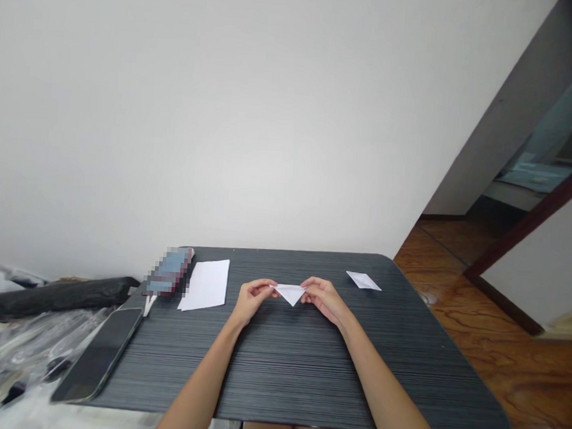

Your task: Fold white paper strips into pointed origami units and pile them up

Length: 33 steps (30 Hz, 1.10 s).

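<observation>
Both hands (287, 298) hold folded paper (291, 294); fingertips (274, 285) hide its corners.

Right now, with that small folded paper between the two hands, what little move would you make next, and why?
I'd perhaps run a fingertip along the long edge of the folded paper to smooth it: the left hand and right hand pinch its two ends, leaving the middle uncovered.

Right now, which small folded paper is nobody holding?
The rightmost folded paper, on the table; the middle one is held by left hand and right hand.
</observation>
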Each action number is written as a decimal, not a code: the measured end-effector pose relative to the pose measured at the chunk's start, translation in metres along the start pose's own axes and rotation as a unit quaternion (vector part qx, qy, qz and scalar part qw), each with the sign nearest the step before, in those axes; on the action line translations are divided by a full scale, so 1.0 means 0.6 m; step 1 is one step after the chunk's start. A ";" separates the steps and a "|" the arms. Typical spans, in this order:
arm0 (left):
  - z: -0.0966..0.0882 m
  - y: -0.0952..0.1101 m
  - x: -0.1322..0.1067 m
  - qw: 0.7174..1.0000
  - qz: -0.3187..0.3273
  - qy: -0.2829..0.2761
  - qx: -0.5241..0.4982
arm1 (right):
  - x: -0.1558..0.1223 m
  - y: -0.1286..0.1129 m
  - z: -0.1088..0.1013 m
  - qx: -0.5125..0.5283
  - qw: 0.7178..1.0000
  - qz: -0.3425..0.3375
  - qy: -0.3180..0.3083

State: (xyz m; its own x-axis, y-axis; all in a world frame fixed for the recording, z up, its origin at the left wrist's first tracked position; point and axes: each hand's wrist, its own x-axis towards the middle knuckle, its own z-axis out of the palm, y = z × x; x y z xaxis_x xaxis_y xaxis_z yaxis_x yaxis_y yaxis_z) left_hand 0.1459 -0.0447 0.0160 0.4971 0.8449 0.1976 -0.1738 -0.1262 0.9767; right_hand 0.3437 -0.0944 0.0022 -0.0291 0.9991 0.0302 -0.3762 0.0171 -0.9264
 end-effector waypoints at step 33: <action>0.018 0.010 -0.004 0.994 -0.011 0.095 0.044 | -0.004 -0.009 0.017 -0.010 0.997 -0.064 0.029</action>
State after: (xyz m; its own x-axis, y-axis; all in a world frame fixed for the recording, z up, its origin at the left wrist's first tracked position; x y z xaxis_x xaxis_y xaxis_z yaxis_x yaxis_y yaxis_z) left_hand 0.1527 -0.0532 0.0220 0.3296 0.9296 0.1648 -0.0861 -0.1442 0.9858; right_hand 0.3364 -0.0970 0.0112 0.0710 0.9892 0.1279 -0.3548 0.1449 -0.9237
